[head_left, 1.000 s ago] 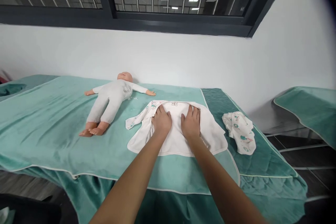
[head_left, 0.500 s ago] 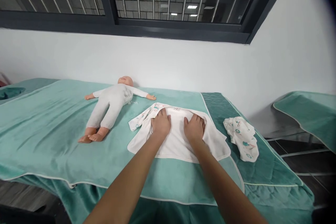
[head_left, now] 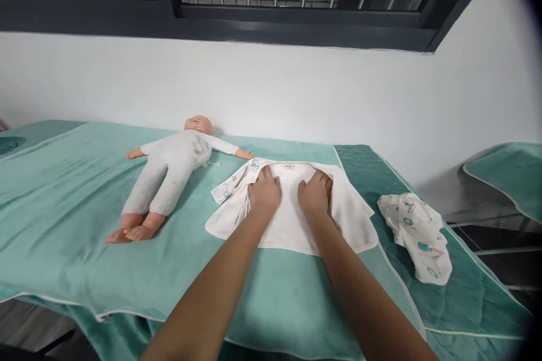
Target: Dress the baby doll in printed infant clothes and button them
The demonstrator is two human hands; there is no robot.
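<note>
1. Far left, and here came the light green blanket (head_left: pixel 63 208), spread across most of the bed from the left edge to right of centre, its pale edging dropping over the near side.
2. Left of centre, the doll (head_left: pixel 169 163) lay on its back, arms flung wide, bald head up towards the white wall (head_left: pixel 296 84), bare feet pointing to the lower left. One hand reached right up beside the garment.
3. Into the middle: the white garment (head_left: pixel 290 220) lay opened out on the blanket, plain inside facing up, small label (head_left: pixel 289 166) at the top, printed sleeve (head_left: pixel 232 185) angled out to the left.
4. On its left half, the left hand (head_left: pixel 266 190) pressed in, fingers slightly bent and close together, tips at the turned fabric; whether they pinched it, one could not tell.
5. Just right of that, the right hand (head_left: pixel 314 194) matched it, fingers more curled, tucked against the right flap; tips partly hidden, so a firm hold could not be confirmed.
6. Right side, well apart from both hands, a crumpled printed cloth (head_left: pixel 423 237) sat on the darker green quilted cover (head_left: pixel 466 307).
</note>
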